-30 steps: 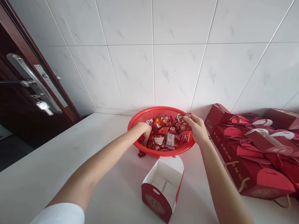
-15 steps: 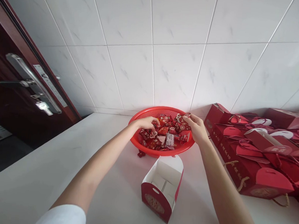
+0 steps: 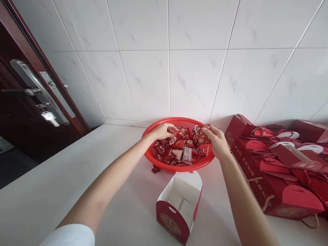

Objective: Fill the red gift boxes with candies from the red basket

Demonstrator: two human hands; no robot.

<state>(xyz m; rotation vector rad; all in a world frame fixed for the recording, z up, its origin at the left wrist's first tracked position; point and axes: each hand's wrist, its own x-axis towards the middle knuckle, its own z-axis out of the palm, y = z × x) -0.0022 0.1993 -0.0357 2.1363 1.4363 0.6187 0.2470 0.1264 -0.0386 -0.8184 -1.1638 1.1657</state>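
A red plastic basket (image 3: 177,169) with a perforated wall holds several small wrapped candies (image 3: 179,143), mostly red, one silvery white. Over its left side, my left hand (image 3: 165,132) pinches a red wrapped candy (image 3: 173,139) with white markings. My right hand (image 3: 218,141) is at the basket's right rim, thumb and fingers closed on red patterned candy packets (image 3: 201,135); how many it holds I cannot tell. Nearer to me stands an open red gift box (image 3: 171,221), white inside, with its top flaps up and no candy visible in it.
Many red gift boxes (image 3: 274,190) with cord handles are packed together on the right. A tiled wall (image 3: 194,84) rises behind the white table (image 3: 113,209). At the left is a dark red door with a metal handle (image 3: 37,91) and keys.
My left hand has lifted slightly from among the candies, with a red candy now showing at its fingertips. My right hand stays at the right rim with its packets.
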